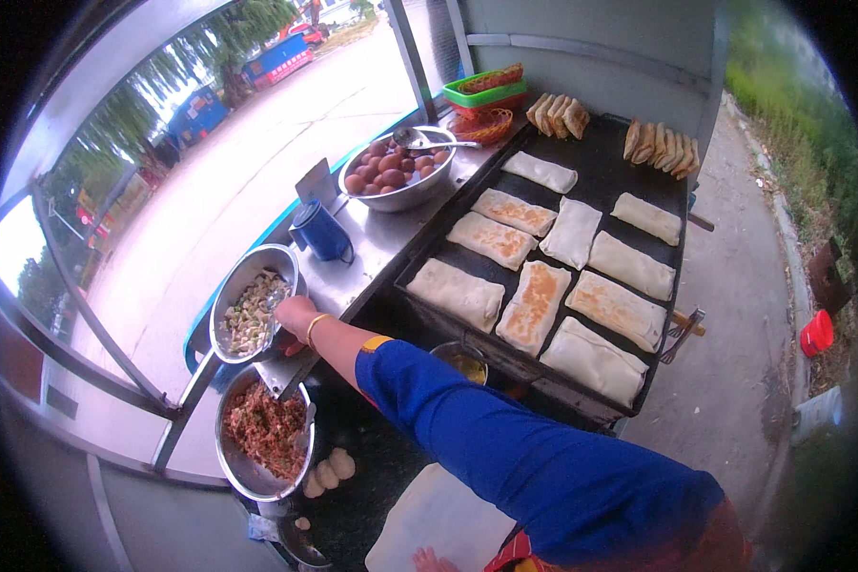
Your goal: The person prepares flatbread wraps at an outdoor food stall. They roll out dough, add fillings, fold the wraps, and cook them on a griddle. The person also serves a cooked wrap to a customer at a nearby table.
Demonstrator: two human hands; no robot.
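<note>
My right hand (297, 319), with a bangle at the wrist, reaches across to a metal bowl (218, 314) of pale chopped filling (247, 322). Its fingers close around a metal spoon (277, 292) at the bowl's right side; the grip is partly hidden. Just below that hand a flat metal blade (280, 379) pokes over a second bowl (222, 457), which holds reddish minced filling (264, 429). At the bottom edge, the fingers of my left hand (432, 560) rest on a rolled-out dough sheet (429, 511); the rest of it is out of frame.
Several filled flatbreads (536, 304) lie on a black griddle (504, 268), with cut pieces (558, 114) at its far end. A bowl of eggs (390, 171), a blue jug (323, 230) and baskets (482, 93) line the counter. Dough lumps (329, 472) sit near the minced filling.
</note>
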